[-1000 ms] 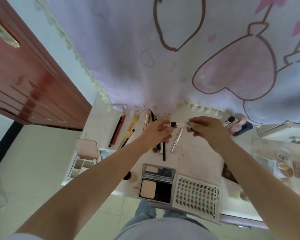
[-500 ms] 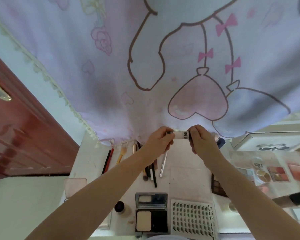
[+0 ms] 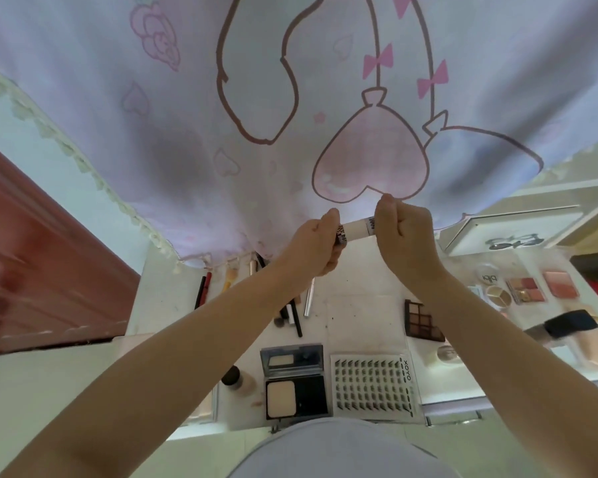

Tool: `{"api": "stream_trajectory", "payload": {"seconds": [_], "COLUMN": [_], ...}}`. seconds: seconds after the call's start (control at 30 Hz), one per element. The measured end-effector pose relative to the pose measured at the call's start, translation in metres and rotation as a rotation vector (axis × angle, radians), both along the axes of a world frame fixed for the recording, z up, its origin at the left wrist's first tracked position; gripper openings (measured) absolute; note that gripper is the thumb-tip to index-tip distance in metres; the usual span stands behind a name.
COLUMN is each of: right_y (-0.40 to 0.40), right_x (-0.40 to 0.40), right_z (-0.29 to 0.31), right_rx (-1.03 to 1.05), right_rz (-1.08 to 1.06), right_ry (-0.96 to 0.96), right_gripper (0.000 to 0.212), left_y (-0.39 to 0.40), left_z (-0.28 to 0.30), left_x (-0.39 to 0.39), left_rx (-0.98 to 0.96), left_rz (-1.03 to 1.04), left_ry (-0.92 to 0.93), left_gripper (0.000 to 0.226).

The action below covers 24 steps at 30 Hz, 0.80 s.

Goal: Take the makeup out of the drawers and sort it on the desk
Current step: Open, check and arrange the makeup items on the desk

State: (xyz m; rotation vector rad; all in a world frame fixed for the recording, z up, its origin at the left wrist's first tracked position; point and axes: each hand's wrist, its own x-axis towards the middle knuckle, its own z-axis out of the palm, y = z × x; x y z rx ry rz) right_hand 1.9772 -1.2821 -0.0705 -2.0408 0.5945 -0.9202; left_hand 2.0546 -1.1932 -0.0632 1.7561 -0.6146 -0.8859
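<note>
Fingers of the left hand curled round the dark patterned cap end of a small white tube; fingers of the right hand curled round its other end, by a barcode-like label. Tube held level in the air above the back of the desk, just in front of the curtain.

Below the hands, lying on the desk: a silver pen-like stick and dark pencils, partly hidden by the left forearm. Farther left, red and black pencils and a brush at the curtain hem. Nearer the body, an open powder compact beside a lash sheet. Right of the arms, a brown eyeshadow palette, partly covered by the right forearm, and blush palettes well apart.
</note>
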Motion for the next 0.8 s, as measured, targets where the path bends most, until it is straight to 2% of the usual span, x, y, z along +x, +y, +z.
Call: {"api": "stream_trajectory", "payload": {"seconds": [0.03, 0.07, 0.13, 0.2, 0.3, 0.47, 0.6, 0.73, 0.8], "right_y": [0.000, 0.000, -0.003, -0.010, -0.015, -0.009, -0.013, -0.022, -0.026], "right_x": [-0.001, -0.003, -0.005, -0.006, -0.009, -0.006, -0.005, -0.016, -0.020], "right_z": [0.002, 0.004, 0.008, 0.007, 0.008, 0.006, 0.008, 0.012, 0.011], "right_rx": [-0.080, -0.126, -0.147, -0.122, -0.059, -0.004, 0.025, 0.005, 0.066], "right_rz": [0.069, 0.142, 0.213, 0.220, 0.230, 0.169, 0.194, 0.375, 0.471], "right_ry": [-0.026, -0.032, 0.025, 0.175, 0.399, 0.501, 0.541, 0.497, 0.424], "right_gripper": [0.037, 0.033, 0.031, 0.037, 0.045, 0.047, 0.042, 0.009, 0.015], "left_y": [0.002, 0.005, 0.011, 0.017, 0.025, 0.027, 0.025, 0.023, 0.022], "left_z": [0.002, 0.002, 0.004, 0.004, 0.005, -0.002, -0.008, -0.009, -0.010], "left_x": [-0.002, -0.004, -0.004, 0.000, 0.007, 0.005, 0.003, 0.008, 0.010], "left_rx": [0.023, 0.027, 0.041, 0.084, 0.089, 0.115, 0.136, 0.172, 0.173], "left_rz": [-0.022, -0.041, -0.062, -0.108, -0.185, -0.226, -0.178, -0.202, -0.198], "left_ry": [0.183, 0.292, 0.322, 0.112, -0.272, -0.559, -0.649, -0.562, -0.576], "left_gripper": [0.048, 0.049, 0.049, 0.039, 0.007, 0.023, 0.024, 0.025, 0.026]}}
